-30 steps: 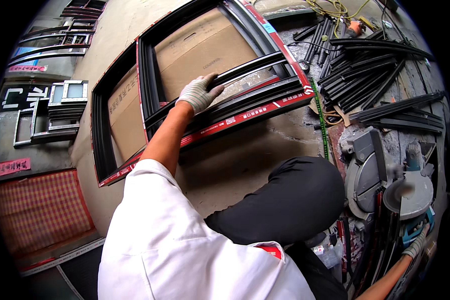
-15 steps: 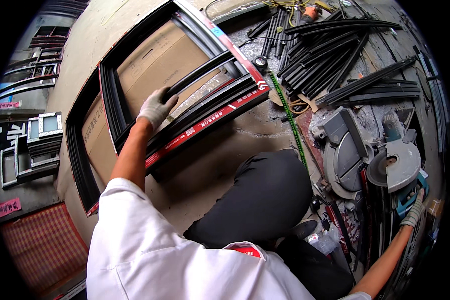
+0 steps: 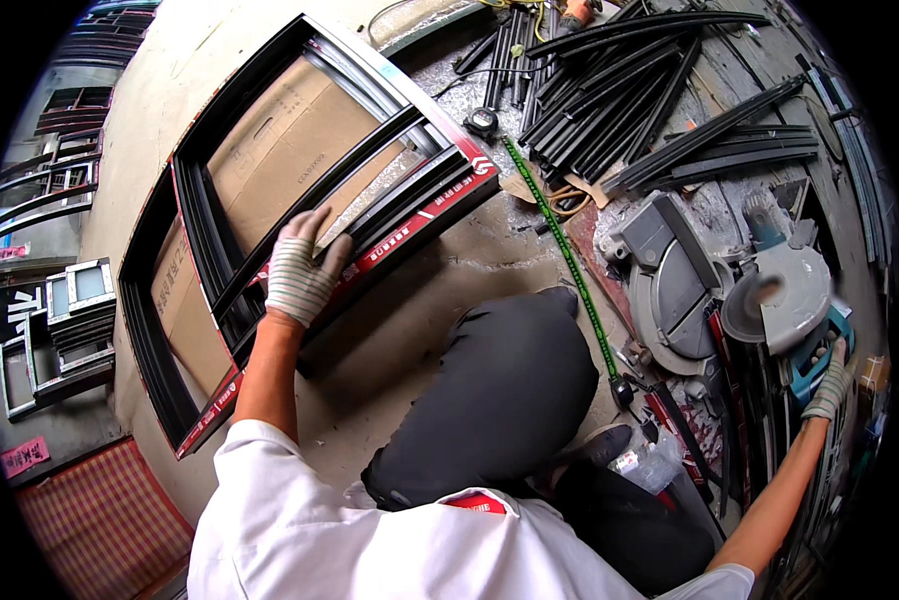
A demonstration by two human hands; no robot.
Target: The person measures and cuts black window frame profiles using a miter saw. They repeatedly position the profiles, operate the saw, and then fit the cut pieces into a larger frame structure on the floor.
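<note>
My left hand (image 3: 305,272), in a striped work glove, is closed at a long black bar (image 3: 362,150) that lies slantwise across a black window frame (image 3: 178,195). My palm hides part of the grip. Red-and-white strips run along the frame's near edge, and brown cardboard (image 3: 270,150) shows inside it. Far to the right, my gloved right hand (image 3: 828,385) is wrapped round the teal handle (image 3: 808,368) of a mitre saw (image 3: 785,300). The saw's round guard and grey turntable base (image 3: 675,290) are just beyond that hand.
A heap of black profile bars (image 3: 610,100) covers the floor at the back right. A green tape measure (image 3: 560,235) is stretched between the frame and the saw. Clear plastic packaging (image 3: 652,465) lies beside my foot. Smaller frames (image 3: 60,320) stand at the left.
My left hand has come nearer to me, along the black bar toward the frame's near edge. The view has shifted a little. My right hand stays on the saw handle.
</note>
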